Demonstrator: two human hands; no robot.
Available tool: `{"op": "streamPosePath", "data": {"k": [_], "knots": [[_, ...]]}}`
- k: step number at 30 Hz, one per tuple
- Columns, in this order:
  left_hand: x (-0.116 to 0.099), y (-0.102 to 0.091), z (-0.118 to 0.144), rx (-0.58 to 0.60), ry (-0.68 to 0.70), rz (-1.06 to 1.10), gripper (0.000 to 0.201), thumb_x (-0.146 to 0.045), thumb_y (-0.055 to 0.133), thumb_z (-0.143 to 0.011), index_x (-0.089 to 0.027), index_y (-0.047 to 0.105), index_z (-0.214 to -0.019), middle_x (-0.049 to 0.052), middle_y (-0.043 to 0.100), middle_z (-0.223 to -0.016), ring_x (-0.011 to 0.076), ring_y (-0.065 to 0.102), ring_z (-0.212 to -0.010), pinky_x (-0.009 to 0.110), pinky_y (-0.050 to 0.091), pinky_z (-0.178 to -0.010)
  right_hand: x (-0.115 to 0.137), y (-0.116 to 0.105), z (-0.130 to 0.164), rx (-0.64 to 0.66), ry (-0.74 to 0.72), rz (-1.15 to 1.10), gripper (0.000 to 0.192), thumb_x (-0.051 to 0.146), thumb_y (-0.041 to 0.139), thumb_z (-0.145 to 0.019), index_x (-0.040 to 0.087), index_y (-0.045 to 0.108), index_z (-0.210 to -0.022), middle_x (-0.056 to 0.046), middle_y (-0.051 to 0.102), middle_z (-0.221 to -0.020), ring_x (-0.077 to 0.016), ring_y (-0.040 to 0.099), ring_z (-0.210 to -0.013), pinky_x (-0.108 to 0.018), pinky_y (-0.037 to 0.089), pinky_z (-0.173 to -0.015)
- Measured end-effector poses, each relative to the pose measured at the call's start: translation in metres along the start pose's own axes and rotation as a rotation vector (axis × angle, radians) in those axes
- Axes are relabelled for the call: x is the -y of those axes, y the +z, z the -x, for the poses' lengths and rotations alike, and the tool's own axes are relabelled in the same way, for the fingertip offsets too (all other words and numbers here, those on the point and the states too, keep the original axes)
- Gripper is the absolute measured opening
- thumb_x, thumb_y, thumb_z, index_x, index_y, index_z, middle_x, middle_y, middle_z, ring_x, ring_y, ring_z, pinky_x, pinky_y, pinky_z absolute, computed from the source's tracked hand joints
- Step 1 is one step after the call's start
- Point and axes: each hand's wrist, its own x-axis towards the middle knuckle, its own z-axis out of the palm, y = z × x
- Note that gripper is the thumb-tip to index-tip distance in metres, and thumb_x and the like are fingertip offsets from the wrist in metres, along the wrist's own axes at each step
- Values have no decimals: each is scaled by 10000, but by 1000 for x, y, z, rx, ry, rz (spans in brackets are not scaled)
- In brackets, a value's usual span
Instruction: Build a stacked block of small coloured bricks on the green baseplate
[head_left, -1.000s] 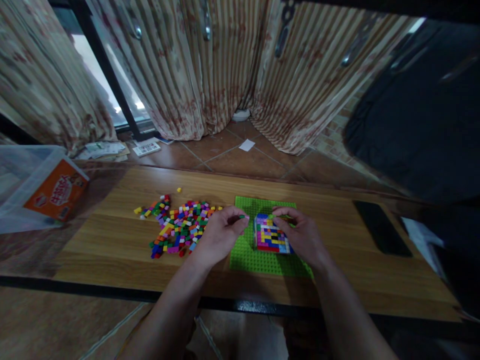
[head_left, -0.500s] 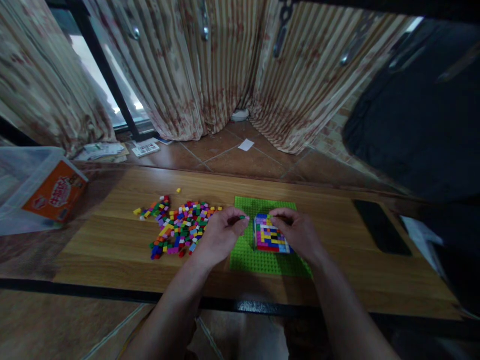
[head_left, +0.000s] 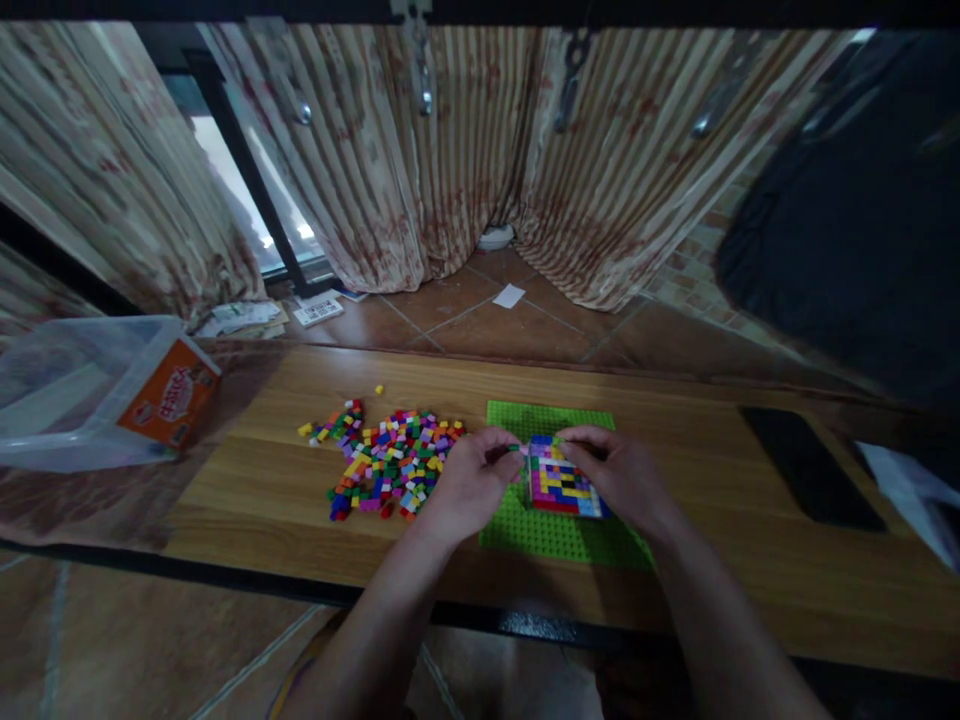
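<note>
A multicoloured block of toy bricks [head_left: 559, 485] sits on a green studded baseplate [head_left: 525, 540]. My left hand [head_left: 476, 480] is closed in a pinch at the block's back left corner, with a small brick [head_left: 516, 450], partly green, at its fingertips. Fingers hide most of that brick. My right hand [head_left: 619, 470] covers the right side of the block, thumb and forefinger closed at its back edge. A lime-green spot shows by those fingertips; whether it is a separate brick I cannot tell.
Loose bricks [head_left: 405, 465] lie heaped left of the baseplate on the wooden table [head_left: 247, 480]. Further left stands a clear plastic bin [head_left: 90, 450] with an orange label. A black phone-like slab [head_left: 814, 468] and white paper [head_left: 911, 490] lie to the right.
My left hand has come closer to the block, its fingertips now at the block's left edge. My right hand stays at the block. The whole view has shifted, moving everything rightward.
</note>
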Motion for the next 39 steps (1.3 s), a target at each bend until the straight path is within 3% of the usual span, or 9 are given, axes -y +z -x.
{"op": "streamPosePath", "data": {"k": [4, 10, 14, 18, 23, 27, 32, 39], "knots": [[-2, -10, 0, -4, 29, -96, 104, -212, 568, -820, -162, 658, -838, -11, 620, -666, 128, 566, -629, 236, 440, -612, -7, -4, 3, -34, -15, 70, 297, 436, 647, -787, 226, 745, -973, -60, 766, -947, -248, 710, -846, -389, 548, -763], [-7, -60, 3, -63, 131, -606, 196, -216, 535, -834, -163, 708, -760, 20, 684, -708, 158, 610, -679, 251, 437, -629, -4, -4, 5, -170, -85, 235, 276, 417, 587, -828, 221, 734, -954, -70, 755, -980, -246, 704, -882, -400, 532, -823], [-6, -87, 4, -171, 131, -733, 208, -201, 517, -829, -176, 722, -798, 24, 720, -749, 167, 642, -702, 250, 469, -653, 0, -2, 5, -178, -154, 307, 266, 391, 543, -847, 213, 731, -909, -73, 750, -966, -234, 700, -865, -374, 529, -810], [-8, -98, 6, -270, 41, -895, 220, -186, 522, -820, -189, 740, -794, 33, 736, -730, 192, 669, -706, 264, 498, -661, 0, -3, 5, -172, -172, 347, 263, 387, 528, -856, 217, 726, -889, -65, 749, -942, -231, 699, -856, -365, 526, -802], [-10, -101, 6, -318, -57, -957, 324, -116, 553, -770, -209, 767, -994, 58, 776, -987, 228, 707, -947, 298, 525, -872, 0, -4, 5, -163, -154, 367, 262, 392, 526, -852, 219, 721, -864, -63, 751, -938, -231, 697, -852, -361, 523, -786], [-10, -100, 8, -311, 3, -982, 379, -66, 548, -732, -213, 762, -1009, 64, 746, -1104, 223, 688, -1021, 307, 505, -950, 1, -4, 5, -163, -162, 372, 253, 389, 526, -857, 227, 721, -864, -57, 752, -938, -227, 695, -850, -358, 520, -792], [-10, -87, 9, -207, 156, -1001, 288, -111, 574, -751, -225, 761, -938, 69, 733, -1001, 215, 689, -878, 306, 531, -832, 2, -4, 6, -156, -181, 354, 245, 378, 521, -867, 237, 722, -855, -57, 751, -924, -230, 693, -837, -363, 520, -788], [-12, -67, 6, -222, 71, -1163, 193, -111, 535, -786, -185, 711, -762, 104, 689, -911, 241, 666, -868, 311, 498, -753, 4, -4, 6, -156, -192, 367, 254, 374, 513, -868, 235, 725, -859, -62, 751, -922, -235, 693, -837, -366, 521, -789]]}}
